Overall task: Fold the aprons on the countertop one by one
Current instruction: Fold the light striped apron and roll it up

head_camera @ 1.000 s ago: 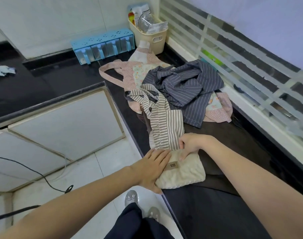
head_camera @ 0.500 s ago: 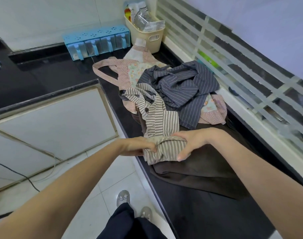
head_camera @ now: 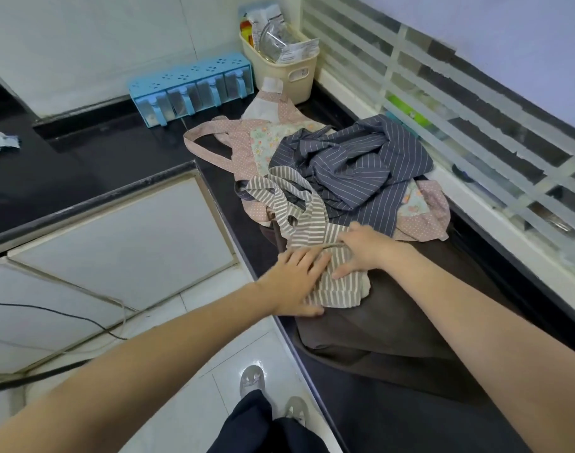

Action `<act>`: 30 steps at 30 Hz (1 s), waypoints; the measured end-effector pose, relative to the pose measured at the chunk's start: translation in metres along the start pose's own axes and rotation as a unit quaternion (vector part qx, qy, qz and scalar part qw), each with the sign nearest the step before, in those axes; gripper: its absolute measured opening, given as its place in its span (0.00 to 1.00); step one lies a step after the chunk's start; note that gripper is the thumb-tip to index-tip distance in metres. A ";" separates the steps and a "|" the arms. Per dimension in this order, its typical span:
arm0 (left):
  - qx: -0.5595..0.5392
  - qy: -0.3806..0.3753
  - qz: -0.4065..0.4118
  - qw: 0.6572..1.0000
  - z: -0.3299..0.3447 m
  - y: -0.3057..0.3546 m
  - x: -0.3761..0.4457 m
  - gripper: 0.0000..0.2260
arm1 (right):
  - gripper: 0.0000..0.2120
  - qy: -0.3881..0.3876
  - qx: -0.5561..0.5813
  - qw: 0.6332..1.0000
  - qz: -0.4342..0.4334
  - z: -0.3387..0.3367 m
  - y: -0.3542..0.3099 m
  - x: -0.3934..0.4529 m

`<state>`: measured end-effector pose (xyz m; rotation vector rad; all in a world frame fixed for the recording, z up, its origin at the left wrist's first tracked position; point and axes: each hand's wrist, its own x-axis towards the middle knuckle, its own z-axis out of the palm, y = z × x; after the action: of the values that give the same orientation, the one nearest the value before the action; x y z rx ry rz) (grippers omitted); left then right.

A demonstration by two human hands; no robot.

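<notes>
Both hands, pinching before, now press spread fingers [head_camera: 315, 260] flat on the bunched striped cotton apron [head_camera: 333, 282].

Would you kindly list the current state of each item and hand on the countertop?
Beige-and-white striped apron: partly folded, pressed flat.
Navy pinstriped apron: crumpled, unfolded.
Pink dotted floral apron: unfolded, under the navy one.
Dark brown cloth: spread flat.
Left hand: open, pressing.
Right hand: open, pressing.

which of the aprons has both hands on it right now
The beige striped apron at the near end of the pile; the navy pinstriped apron and pink dotted apron lie untouched behind.
</notes>
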<state>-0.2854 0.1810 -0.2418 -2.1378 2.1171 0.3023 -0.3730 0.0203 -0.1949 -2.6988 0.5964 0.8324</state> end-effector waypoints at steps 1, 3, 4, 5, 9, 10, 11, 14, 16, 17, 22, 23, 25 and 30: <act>0.020 -0.037 -0.016 0.999 0.007 0.005 0.001 0.47 | 0.31 0.057 -0.035 0.997 -0.027 0.002 -0.008 -0.006; 0.035 -0.063 -0.056 0.996 0.016 0.006 0.008 0.52 | 0.26 0.116 -0.091 0.985 -0.088 0.011 -0.019 -0.015; 0.030 -0.064 -0.065 0.995 0.017 0.005 0.011 0.52 | 0.29 0.109 -0.110 0.983 -0.096 0.020 -0.023 -0.017; 0.014 -0.060 -0.069 0.996 0.015 0.003 0.014 0.51 | 0.36 0.088 -0.132 0.983 -0.087 0.028 -0.026 -0.020; -0.105 -0.091 -0.074 0.987 -0.002 -0.009 0.027 0.48 | 0.53 0.079 -0.181 0.980 -0.024 0.052 -0.024 -0.019; -0.142 -0.105 -0.073 0.982 -0.008 -0.014 0.029 0.48 | 0.51 0.106 -0.178 0.978 -0.027 0.053 -0.023 -0.016; -0.178 -0.115 -0.072 0.975 -0.015 -0.021 0.032 0.48 | 0.46 0.131 -0.172 0.976 -0.035 0.049 -0.022 -0.012; -0.315 -0.136 -0.094 0.934 -0.036 -0.042 0.037 0.46 | 0.36 0.107 -0.072 0.990 -0.063 0.021 -0.012 0.000; -0.364 -0.177 -0.123 0.906 -0.046 -0.056 0.042 0.42 | 0.39 0.035 0.049 0.996 -0.062 0.002 0.000 0.011; -0.364 -0.191 -0.124 0.903 -0.049 -0.062 0.043 0.39 | 0.39 0.003 0.090 0.994 -0.059 -0.005 0.006 0.016; -0.297 -0.111 -0.103 0.943 -0.069 -0.093 0.056 0.24 | 0.23 -0.079 0.205 0.975 -0.015 -0.031 0.019 0.045; -0.304 -0.048 -0.110 0.945 -0.074 -0.102 0.062 0.21 | 0.21 -0.096 0.238 0.966 -0.003 -0.035 0.019 0.052; -0.285 0.048 -0.090 0.953 -0.082 -0.121 0.077 0.18 | 0.25 -0.130 0.295 0.946 0.022 -0.038 0.019 0.061; 0.022 -0.080 0.048 0.995 -0.076 -0.138 0.127 0.30 | 0.34 -0.152 0.357 0.919 0.075 -0.041 0.015 0.086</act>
<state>-0.1430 0.0428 -0.2037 -1.9209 2.1185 0.4186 -0.2959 -0.0334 -0.2138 -1.8431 0.8386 0.8385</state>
